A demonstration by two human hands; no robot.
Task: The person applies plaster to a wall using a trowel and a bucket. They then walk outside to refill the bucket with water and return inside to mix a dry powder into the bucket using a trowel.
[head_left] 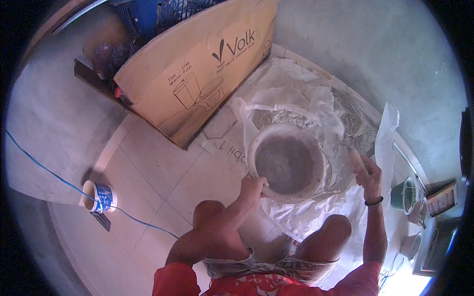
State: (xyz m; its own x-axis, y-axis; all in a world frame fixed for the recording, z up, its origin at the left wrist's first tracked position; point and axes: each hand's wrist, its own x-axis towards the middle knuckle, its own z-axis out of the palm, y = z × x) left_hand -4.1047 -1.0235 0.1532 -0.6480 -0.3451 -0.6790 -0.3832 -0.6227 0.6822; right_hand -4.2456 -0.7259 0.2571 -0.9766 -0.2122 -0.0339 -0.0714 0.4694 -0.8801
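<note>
A round, pale-rimmed basin stands in front of my knees, with smooth grey powder or mix inside it. My left hand is closed on the basin's near left rim. To the right of the basin, my right hand grips the wooden handle of a trowel. The trowel's blade is blurred and points away from me, toward the grey powder. This powder lies in and around an opened white plastic sack that spreads beneath and behind the basin.
A large cardboard box stands at the back left, with a blue crate behind it. On the left are a white and blue tub and a blue cable crossing the tiles. A green bucket sits by the right wall.
</note>
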